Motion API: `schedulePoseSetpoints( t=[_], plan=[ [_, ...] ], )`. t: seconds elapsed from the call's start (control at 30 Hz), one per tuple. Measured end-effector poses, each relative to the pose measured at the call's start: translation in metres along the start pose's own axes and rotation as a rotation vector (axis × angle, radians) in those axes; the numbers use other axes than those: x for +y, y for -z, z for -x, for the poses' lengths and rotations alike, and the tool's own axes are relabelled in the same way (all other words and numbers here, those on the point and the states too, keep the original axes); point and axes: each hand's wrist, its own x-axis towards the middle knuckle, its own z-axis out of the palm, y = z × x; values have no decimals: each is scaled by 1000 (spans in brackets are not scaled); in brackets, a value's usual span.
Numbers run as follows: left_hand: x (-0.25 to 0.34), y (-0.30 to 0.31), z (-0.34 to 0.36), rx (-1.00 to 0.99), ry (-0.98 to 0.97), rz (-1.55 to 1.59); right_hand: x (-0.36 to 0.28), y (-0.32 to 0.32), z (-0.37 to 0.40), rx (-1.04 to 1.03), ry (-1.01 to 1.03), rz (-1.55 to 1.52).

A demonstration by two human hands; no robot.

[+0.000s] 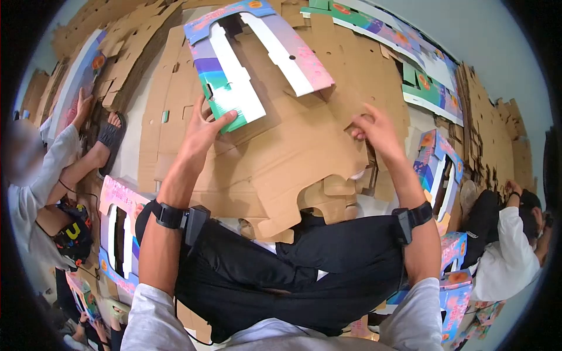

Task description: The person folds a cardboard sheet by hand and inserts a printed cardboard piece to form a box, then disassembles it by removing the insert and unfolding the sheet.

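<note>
A printed carton (206, 64) in blue, purple, green and pink, with white inner flaps and a long opening, lies tilted on brown cardboard. My left hand (205, 126) grips its green near corner, the thumb on top and the other fingers partly hidden beneath. My right hand (377, 131) is apart from the carton, over the right part of the brown cardboard sheet (281, 158). Its fingers are curled together, and what they hold, if anything, cannot be made out. The sheet's cut-out near edge reaches my lap.
More printed cartons stand at left (120, 234) and right (436, 169). Printed sheets (433, 88) lie on cardboard stacks at the upper right. One person (41, 158) sits at left touching a printed sheet; another person (509, 251) is at right. Flattened cardboard (129, 47) is piled behind.
</note>
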Motion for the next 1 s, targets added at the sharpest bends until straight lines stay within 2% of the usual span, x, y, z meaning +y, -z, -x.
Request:
schedulePoseSetpoints(
  t=[0.07,0.1,0.2,0.33,0.4,0.43,0.53,0.63,0.67,0.73,0.83,0.93,0.97,1.0],
  plan=[
    [1,2,-8,-66,-15,-4,11,-6,8,-42,108,262],
    [0,2,-11,-101,-21,-13,9,-13,22,35,248,412],
    [-3,-2,-18,-149,-86,-73,-26,-30,69,-16,246,671],
    [-11,-10,-22,-262,-222,-137,-19,-53,111,-17,227,765],
    [-28,-12,-27,-147,-249,-257,-31,-63,128,36,174,801],
    [-29,-12,-25,-89,-263,-316,-24,-66,133,107,234,789],
    [-16,-1,-15,29,-207,-814,5,-72,144,247,391,775],
    [-33,30,2,83,-111,-1011,12,-74,158,201,170,590],
    [-43,35,8,56,-135,-1014,12,-72,160,177,125,551],
    [-52,39,16,-6,-189,-1010,11,-63,163,138,35,484],
    [-32,36,13,-136,-18,-778,7,-56,159,151,17,339],
    [-38,19,43,-285,41,-137,9,-50,164,88,207,261],
    [-53,14,52,-276,26,-101,13,-45,161,11,333,224],
    [-75,8,59,-267,13,-70,14,-43,162,-34,245,139]
  ],
)
